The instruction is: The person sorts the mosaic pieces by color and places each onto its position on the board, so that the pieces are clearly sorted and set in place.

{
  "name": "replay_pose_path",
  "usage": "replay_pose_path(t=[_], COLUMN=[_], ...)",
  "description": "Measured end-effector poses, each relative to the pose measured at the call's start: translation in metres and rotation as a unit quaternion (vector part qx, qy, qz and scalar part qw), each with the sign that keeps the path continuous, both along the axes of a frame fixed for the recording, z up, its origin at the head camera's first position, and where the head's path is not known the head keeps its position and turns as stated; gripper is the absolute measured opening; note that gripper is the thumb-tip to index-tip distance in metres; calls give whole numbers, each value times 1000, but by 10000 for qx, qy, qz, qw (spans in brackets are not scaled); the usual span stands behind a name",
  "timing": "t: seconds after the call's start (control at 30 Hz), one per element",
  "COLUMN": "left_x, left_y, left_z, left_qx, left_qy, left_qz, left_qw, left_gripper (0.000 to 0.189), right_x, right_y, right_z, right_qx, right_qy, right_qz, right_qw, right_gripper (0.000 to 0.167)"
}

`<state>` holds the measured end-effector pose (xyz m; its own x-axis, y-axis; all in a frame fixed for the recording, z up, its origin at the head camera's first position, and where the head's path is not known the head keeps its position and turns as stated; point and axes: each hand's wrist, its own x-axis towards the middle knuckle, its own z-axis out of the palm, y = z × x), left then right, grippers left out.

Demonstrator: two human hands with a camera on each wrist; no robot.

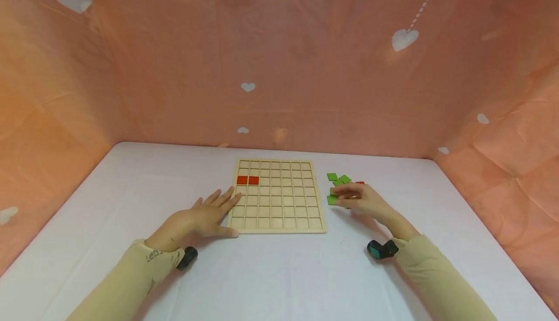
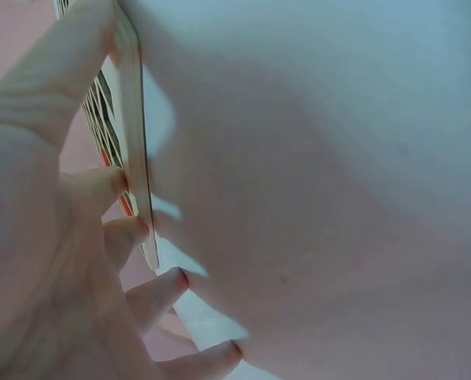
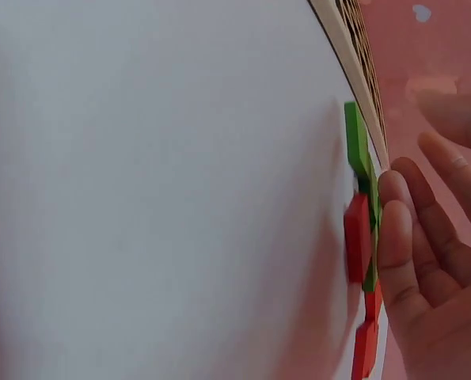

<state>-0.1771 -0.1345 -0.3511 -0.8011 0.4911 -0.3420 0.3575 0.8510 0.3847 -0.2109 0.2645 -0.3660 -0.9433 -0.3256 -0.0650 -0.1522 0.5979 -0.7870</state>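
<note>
A wooden grid board (image 1: 276, 199) lies on the table, with two red tiles (image 1: 247, 180) side by side in its left part. My left hand (image 1: 203, 216) rests with fingers spread at the board's left edge, the fingertips and thumb touching its rim. To the right of the board my right hand (image 1: 367, 203) hovers over a loose group of green tiles (image 1: 332, 177), fingers loosely bent, partly covering the group. Red tiles (image 3: 357, 241) lie near that hand in the right wrist view, beside a green tile (image 3: 355, 138). Nothing shows between its thumb and fingers.
A white table (image 1: 279, 272) spreads around the board. An orange cloth backdrop (image 1: 297, 117) with white hearts rises behind and at both sides. Each wrist carries a small black device, one by the left cuff (image 1: 188, 258) and one by the right cuff (image 1: 406, 246).
</note>
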Motion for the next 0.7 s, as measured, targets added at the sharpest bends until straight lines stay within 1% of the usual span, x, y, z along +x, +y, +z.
replay_pose_path(t=[0.27,0.4,0.7], left_x=[1,1,0], left_y=[-4,-4,0], left_z=[0,0,-1], left_qx=[-3,4,12], left_qy=[-20,-15,54], left_qz=[13,-24,-71], left_qw=[10000,10000,10000], left_gripper=[95,95,94], right_x=[2,3,8], right_y=[7,10,21], right_z=[0,-1,2], right_qx=[-55,-40,268], right_qy=[60,35,-27], right_qz=[44,-31,-164], right_qw=[10000,10000,9995], right_gripper=[39,40,41])
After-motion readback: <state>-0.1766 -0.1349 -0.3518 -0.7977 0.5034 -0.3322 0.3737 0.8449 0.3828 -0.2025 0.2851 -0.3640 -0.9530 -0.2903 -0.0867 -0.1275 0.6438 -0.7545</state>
